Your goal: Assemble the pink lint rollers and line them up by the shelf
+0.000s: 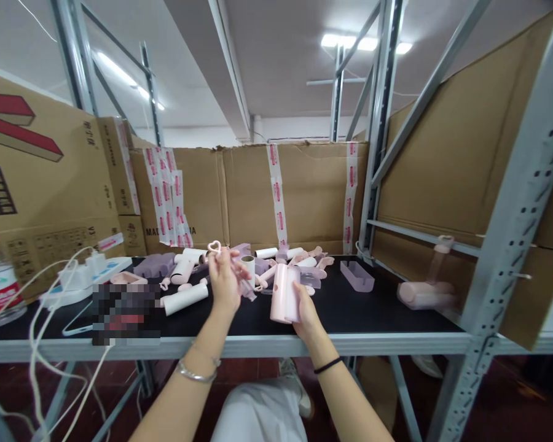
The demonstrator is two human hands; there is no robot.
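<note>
My right hand [308,312] is closed around a pale pink cylindrical shell [281,293], held upright over the front of the black tabletop. My left hand [225,281] is raised to the left of it, its fingers curled on a pale pink piece with a heart-shaped loop [214,247] sticking up above the thumb. A translucent purplish part [247,290] shows beyond the left palm; whether the hand holds it too, I cannot tell. Behind both hands lies a pile of pink and white tubes and purple plastic parts. A white tube [187,299] lies left of my left hand.
A purple open tray [357,277] lies to the right. Near the right post is a blurred pink cylinder with a looped handle [426,293]. At left are a power strip [90,279], white cables [37,344] and a bottle [0,285]. Cardboard walls [249,196] enclose the back.
</note>
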